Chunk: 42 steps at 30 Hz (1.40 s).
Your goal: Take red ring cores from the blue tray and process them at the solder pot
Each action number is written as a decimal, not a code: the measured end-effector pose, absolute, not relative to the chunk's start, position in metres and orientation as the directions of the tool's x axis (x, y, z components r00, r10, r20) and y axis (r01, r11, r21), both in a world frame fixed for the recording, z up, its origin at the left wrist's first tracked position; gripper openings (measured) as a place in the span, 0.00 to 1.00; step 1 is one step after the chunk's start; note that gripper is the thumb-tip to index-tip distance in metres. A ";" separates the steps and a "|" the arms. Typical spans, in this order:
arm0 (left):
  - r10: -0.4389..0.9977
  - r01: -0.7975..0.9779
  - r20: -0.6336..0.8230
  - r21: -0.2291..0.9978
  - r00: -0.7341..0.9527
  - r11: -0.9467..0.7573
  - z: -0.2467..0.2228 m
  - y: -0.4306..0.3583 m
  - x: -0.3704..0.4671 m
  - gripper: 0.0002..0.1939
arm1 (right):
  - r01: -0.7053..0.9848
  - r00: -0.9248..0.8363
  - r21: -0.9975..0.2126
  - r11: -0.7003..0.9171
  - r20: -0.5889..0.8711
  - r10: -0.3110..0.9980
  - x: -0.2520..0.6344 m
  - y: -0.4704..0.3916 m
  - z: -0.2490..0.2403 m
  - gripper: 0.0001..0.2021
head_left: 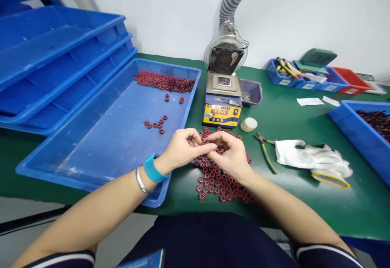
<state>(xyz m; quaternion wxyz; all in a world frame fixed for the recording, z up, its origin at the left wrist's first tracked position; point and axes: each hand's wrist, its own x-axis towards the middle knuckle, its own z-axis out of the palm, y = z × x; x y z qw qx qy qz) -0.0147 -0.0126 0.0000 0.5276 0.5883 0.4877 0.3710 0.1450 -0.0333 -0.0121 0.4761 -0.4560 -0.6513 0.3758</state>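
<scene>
My left hand (183,149), with a blue wristband (153,168) and a metal bangle on its arm, meets my right hand (230,153) above a pile of small red toothed rings (224,180). Thumbs and fingertips of both hands are pinched close together. Whatever lies between them is hidden or too small to make out. The rings spread over the green table (283,207) beneath and in front of my hands. To the left, a blue tray (106,134) holds many similar rings at its far end and several loose ones nearer its right side.
A yellow-fronted solder pot (222,115) stands ahead under a grey exhaust hose (233,0). Green-handled cutters (266,154), white gloves (304,154) and a round white pad (249,124) lie right. Stacked blue trays (61,63) rise left; another blue bin (356,134) sits far right.
</scene>
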 end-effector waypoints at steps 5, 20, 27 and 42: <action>0.975 0.155 -0.020 0.988 0.222 -0.015 0.002 -0.016 -0.013 0.20 | -0.013 -0.129 -1.000 0.019 0.020 0.991 0.146 -0.031 -0.015 0.11; 0.974 0.193 0.095 0.972 0.204 -0.135 -0.001 -0.017 -0.015 0.11 | -0.035 -0.111 -0.998 -0.043 -0.039 0.993 0.142 -0.032 -0.013 0.21; 0.940 0.273 0.257 0.909 0.226 -0.314 0.004 -0.022 -0.014 0.10 | -0.049 -0.098 -0.996 -0.078 -0.073 0.993 0.145 -0.027 -0.016 0.22; 0.930 0.309 0.177 0.909 0.322 -0.280 -0.003 -0.015 -0.021 0.11 | 0.210 0.023 -0.962 0.172 0.181 0.983 0.230 0.090 0.023 0.19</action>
